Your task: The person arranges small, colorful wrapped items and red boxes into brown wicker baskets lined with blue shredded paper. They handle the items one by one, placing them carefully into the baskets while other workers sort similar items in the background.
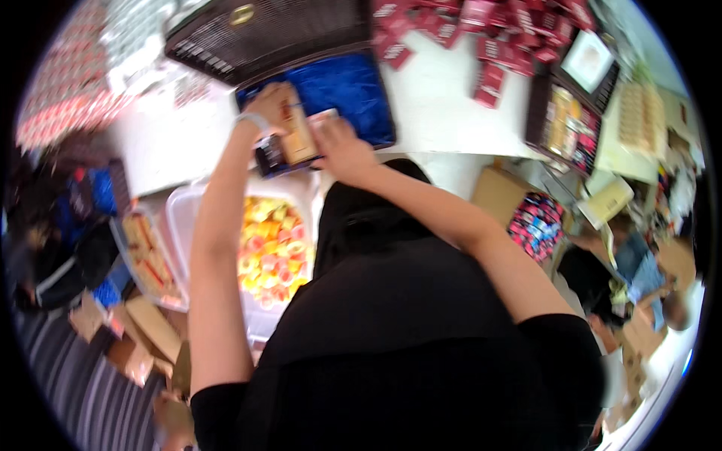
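Before me lies a dark gift box with its lid raised and blue satin-like lining inside. At the box's near left part, my left hand rests on a tan and gold packet; whether its fingers grip it is blurred. A dark small pack lies just below that hand, at the box corner. My right hand is at the packet's right side, touching a small pale pink and white item. Its grip is hard to make out.
A plastic tub of yellow, orange and pink ring-shaped pieces stands below my left forearm. Dark red packets are heaped at the table's far right, near a filled open box. Red-and-white packs are at the far left. Other people are at the right edge.
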{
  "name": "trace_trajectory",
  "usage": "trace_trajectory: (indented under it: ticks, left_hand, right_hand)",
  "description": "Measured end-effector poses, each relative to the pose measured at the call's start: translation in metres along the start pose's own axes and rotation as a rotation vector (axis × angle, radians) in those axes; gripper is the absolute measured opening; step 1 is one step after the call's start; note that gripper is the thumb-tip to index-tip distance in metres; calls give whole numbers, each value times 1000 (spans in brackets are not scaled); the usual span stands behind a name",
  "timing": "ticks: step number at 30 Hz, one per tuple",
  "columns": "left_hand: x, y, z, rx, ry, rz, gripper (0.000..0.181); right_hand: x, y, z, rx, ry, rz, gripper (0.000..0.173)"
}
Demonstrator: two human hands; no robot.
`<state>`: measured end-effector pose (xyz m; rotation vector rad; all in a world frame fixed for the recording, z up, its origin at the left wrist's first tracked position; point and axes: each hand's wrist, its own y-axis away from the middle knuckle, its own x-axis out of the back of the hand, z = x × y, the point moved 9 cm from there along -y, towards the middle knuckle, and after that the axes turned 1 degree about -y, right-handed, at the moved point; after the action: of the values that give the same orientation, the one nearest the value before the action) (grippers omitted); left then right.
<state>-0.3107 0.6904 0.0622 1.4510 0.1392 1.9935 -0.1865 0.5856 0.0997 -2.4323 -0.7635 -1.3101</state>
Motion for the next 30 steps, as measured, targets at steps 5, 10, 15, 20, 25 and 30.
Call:
trace_trajectory:
  ticks: [5, 10, 15, 20, 25, 30]
  left_hand:
    - [-2, 14, 23, 422, -167, -56, 121]
    - [-9, 11, 21, 371, -209, -11, 122]
    - [-11, 16, 18, 369, -170, -15, 121]
    - [7, 19, 81, 196, -358, 2, 101]
    - [-32, 28, 74, 147, -356, 0, 84]
    - [-33, 34, 67, 195, -255, 95, 92]
  right_hand:
    - [-7, 3, 7, -8, 47, -99, 76]
    - [-16, 3, 15, 19, 46, -63, 76]
    - [-18, 0, 14, 43, 5, -81, 75]
    - [-8, 0, 16, 87, 35, 17, 70]
    - [-6, 2, 12, 95, 2, 6, 72]
    - [-11, 5, 16, 12, -99, -45, 67]
